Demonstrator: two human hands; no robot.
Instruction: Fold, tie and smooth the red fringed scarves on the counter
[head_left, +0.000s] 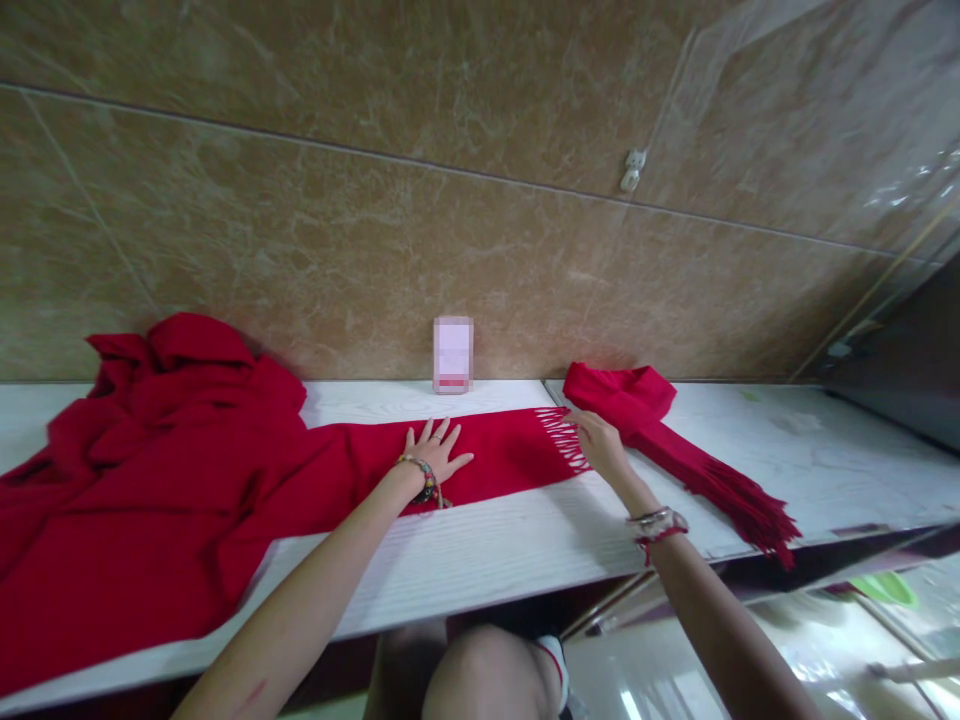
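Observation:
A long red scarf (502, 455) lies flat across the white counter, with cut strands of fringe (559, 437) at its right end. My left hand (435, 455) is spread flat on the scarf, pressing it with the fingers apart. At the fringe, my right hand (596, 440) has its fingers drawn together on the strands near the far corner; the fingertips are partly hidden. To its right rests a second red scarf (675, 450), folded over, its fringe hanging past the counter's front edge. Leftward, the first cloth runs into a big rumpled heap of red fabric (180, 450).
A phone-like pale object (453, 355), blurred out, leans against the brown tiled wall (337, 240). The white counter (480, 560) is narrow, with a front edge close to my knees. A small white figure (634, 170) is on the wall. A green basin (885, 588) is low at right.

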